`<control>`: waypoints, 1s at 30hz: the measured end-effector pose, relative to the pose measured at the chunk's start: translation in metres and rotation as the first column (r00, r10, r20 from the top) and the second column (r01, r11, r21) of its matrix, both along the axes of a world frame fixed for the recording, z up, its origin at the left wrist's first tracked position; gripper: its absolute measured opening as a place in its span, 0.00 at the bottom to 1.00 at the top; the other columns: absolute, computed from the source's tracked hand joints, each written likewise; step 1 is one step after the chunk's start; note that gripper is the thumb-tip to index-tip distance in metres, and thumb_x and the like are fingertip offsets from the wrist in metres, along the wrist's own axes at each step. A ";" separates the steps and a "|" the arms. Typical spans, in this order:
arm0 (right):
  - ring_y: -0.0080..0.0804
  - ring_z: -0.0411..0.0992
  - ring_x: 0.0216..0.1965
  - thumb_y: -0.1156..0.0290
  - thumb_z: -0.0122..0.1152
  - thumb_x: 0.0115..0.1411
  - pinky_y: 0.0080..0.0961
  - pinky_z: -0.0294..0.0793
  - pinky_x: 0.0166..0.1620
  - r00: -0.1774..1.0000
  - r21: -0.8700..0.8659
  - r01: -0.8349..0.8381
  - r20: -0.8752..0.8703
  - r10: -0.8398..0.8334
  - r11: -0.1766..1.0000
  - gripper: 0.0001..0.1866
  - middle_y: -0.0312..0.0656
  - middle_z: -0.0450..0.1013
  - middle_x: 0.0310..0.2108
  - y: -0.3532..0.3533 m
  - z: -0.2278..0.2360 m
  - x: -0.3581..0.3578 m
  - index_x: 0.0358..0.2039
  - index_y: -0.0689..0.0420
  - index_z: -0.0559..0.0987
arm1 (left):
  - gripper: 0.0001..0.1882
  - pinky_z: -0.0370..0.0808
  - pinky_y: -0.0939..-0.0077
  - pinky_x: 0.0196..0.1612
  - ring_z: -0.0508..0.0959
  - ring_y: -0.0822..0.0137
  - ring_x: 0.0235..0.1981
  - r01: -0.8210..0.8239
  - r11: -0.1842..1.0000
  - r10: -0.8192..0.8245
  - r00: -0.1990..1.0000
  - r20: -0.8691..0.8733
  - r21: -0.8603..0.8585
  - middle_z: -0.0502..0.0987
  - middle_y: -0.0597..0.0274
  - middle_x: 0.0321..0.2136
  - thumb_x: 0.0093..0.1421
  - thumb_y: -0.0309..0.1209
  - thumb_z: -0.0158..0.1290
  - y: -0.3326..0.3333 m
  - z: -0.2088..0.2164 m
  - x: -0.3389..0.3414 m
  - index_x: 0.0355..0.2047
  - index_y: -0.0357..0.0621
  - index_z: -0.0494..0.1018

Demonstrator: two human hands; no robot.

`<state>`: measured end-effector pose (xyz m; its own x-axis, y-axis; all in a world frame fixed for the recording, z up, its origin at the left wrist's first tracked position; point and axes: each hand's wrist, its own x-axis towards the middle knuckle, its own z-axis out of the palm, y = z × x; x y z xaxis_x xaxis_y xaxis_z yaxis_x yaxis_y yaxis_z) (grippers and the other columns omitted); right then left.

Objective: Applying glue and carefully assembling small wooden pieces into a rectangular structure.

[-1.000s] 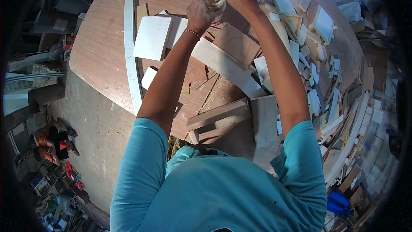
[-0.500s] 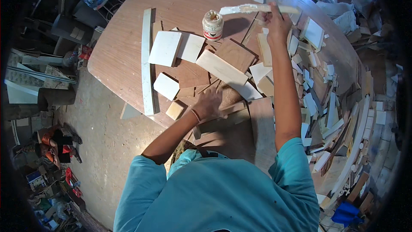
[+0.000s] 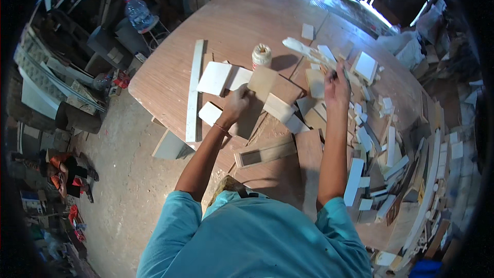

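My left hand (image 3: 236, 104) is closed on the near-left edge of a small tan wooden board (image 3: 261, 82), raised over the other pieces on the table. In my right hand (image 3: 337, 86) is a pale, glue-coated stick (image 3: 303, 49), its whitish end pointing to the far left. Between the hands, farther back, stands an open jar (image 3: 261, 56) with brownish residue round its mouth. Beside my left hand lie a white-faced block (image 3: 214, 77) and a smaller white block (image 3: 210, 113). A pale wooden block (image 3: 279, 107) rests right of the raised board.
A long white strip (image 3: 195, 92) lies left of the blocks. Near my body is a shallow wooden frame (image 3: 265, 150). Offcuts (image 3: 365, 136) crowd the right side of the wooden table (image 3: 231, 20). A water bottle (image 3: 139, 14) stands beyond its left edge; a person (image 3: 67, 175) is low at far left.
My left hand has moved forward from near the table's front and taken hold of the tan board. My right hand has come nearer and tilted the stick. The view has shifted too.
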<state>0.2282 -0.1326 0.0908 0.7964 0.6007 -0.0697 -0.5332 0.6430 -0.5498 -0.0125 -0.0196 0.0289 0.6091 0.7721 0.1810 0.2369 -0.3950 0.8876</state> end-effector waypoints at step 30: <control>0.18 0.66 0.20 0.72 0.61 0.47 0.10 0.66 0.21 0.999 -0.082 -0.033 -0.035 0.030 0.996 0.08 0.32 0.69 0.23 -0.053 -0.013 -0.081 0.29 0.56 0.73 | 0.17 0.64 0.83 0.19 0.66 0.75 0.17 0.209 0.491 0.272 0.885 0.377 -0.846 0.69 0.64 0.20 0.61 0.40 0.35 -0.127 0.062 -0.039 0.34 0.39 0.66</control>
<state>0.1474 -0.1855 0.0781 0.7734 0.6167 -0.1470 -0.5718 0.5784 -0.5817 -0.0515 -0.1471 0.0907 0.6257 0.6946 -0.3550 -0.2414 0.6052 0.7586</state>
